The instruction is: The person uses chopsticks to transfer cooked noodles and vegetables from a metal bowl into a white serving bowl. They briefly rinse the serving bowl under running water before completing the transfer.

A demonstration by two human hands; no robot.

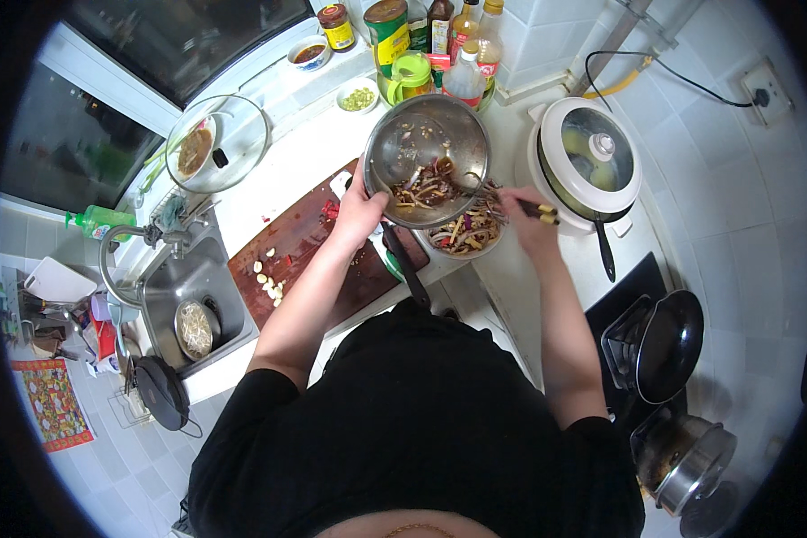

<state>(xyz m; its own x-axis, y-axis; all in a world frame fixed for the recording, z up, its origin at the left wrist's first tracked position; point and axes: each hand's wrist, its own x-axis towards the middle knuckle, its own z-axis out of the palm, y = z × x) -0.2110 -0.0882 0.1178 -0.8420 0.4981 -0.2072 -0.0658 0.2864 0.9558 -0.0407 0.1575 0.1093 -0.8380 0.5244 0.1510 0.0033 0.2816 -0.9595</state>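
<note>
My left hand grips the rim of a stainless steel mixing bowl, which is tilted towards me. Dark sauce, chopped bits and sliced strips lie in its lower side. Under its right edge stands a white dish heaped with mixed strips of food, partly hidden by the bowl. Dark chopsticks with gold-coloured ends are held in my right hand, their tips by the bowl's lip and some strips. Left of the bowl, a knife with a black handle rests on a wooden cutting board.
Garlic cloves lie on the board. A sink holds a bowl of sprouts. Sauce bottles and a small dish of chopped green pieces stand behind. At right are a lidded electric pot and a black wok.
</note>
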